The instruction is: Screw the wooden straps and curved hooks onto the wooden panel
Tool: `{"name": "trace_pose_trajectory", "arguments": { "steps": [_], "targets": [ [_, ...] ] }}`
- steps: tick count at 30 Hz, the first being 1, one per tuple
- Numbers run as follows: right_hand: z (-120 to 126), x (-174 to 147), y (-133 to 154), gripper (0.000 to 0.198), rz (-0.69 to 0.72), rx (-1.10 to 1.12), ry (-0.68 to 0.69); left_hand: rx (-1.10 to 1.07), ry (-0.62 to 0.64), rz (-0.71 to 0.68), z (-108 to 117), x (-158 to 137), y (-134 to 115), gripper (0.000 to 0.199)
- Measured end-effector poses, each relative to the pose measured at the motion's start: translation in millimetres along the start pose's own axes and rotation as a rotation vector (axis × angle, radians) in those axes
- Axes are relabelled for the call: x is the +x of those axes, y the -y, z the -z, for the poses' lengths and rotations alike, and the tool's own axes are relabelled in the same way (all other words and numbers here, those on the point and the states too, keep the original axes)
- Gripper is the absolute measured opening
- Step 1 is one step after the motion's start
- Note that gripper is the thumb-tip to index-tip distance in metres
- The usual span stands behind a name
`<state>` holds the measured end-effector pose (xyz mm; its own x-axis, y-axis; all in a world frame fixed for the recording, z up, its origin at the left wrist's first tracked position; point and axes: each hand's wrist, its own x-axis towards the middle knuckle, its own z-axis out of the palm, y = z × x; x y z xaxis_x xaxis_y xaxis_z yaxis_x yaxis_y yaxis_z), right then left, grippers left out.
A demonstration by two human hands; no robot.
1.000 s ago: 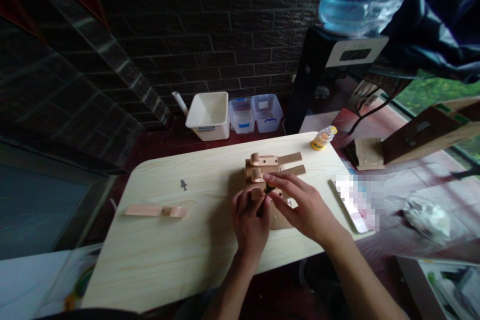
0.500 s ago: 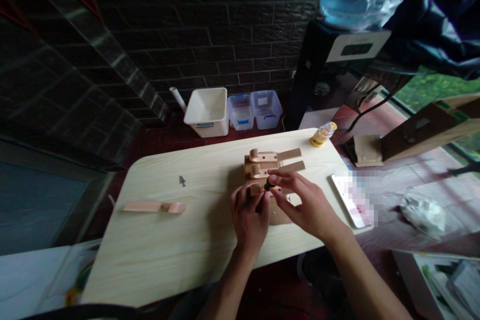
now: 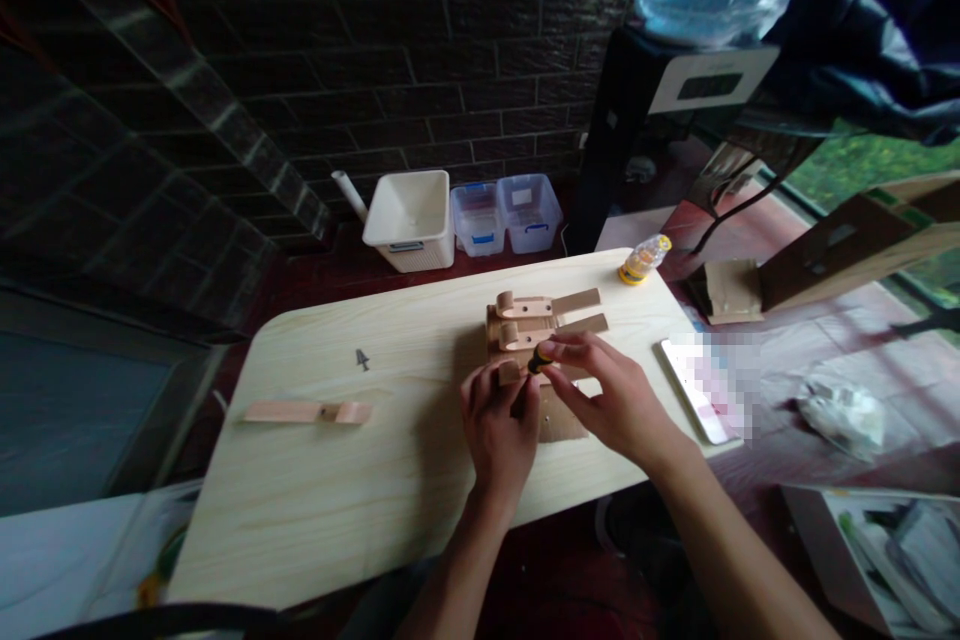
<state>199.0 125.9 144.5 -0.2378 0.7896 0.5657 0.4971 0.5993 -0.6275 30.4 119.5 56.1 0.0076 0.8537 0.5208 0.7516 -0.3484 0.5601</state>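
My right hand [image 3: 604, 390] pinches the short black-and-yellow handle of a screwdriver [image 3: 537, 360] between thumb and fingers. Its tip is hidden from view. Close beside it, my left hand [image 3: 495, 425] is closed around the near wooden strip with a curled end [image 3: 509, 373], holding it against a wooden block [image 3: 562, 417]. On the same block, farther back, lie two similar wooden strips [image 3: 527, 307], each with dark holes and a flat piece jutting right. A further loose wooden strip [image 3: 307, 412] rests on the table's left side.
Several small dark screws [image 3: 362, 360] lie on the pale wooden table [image 3: 360, 490]. A clear bottle-shaped case with yellow ends [image 3: 643, 260] stands at the back right corner, and a phone [image 3: 694, 390] lies along the right edge. Plastic bins [image 3: 412, 245] sit on the floor behind.
My right hand's fingers have shifted slightly around the screwdriver handle, which leans a little more to the right. The left hand keeps its hold on the strip. The whole view has moved slightly.
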Motion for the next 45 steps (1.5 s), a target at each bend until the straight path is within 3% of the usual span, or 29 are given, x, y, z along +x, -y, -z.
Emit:
{"name": "trace_pose_trajectory", "arguments": {
  "steps": [13, 34, 45],
  "targets": [
    [-5.8, -2.6, -0.5, 0.033, -0.051, 0.066, 0.006, 0.043, -0.016, -0.041, 1.0, 1.3, -2.1, 0.018],
    [-6.2, -2.8, -3.3, 0.036, -0.064, 0.115, -0.013, 0.009, 0.001, 0.016, 0.6, 0.0, -3.1, 0.021],
    [-8.8, -0.9, -5.5, 0.027, -0.036, 0.121, -0.019, 0.012, 0.023, 0.030, -0.1, -0.9, -3.0, 0.021]
  ]
}}
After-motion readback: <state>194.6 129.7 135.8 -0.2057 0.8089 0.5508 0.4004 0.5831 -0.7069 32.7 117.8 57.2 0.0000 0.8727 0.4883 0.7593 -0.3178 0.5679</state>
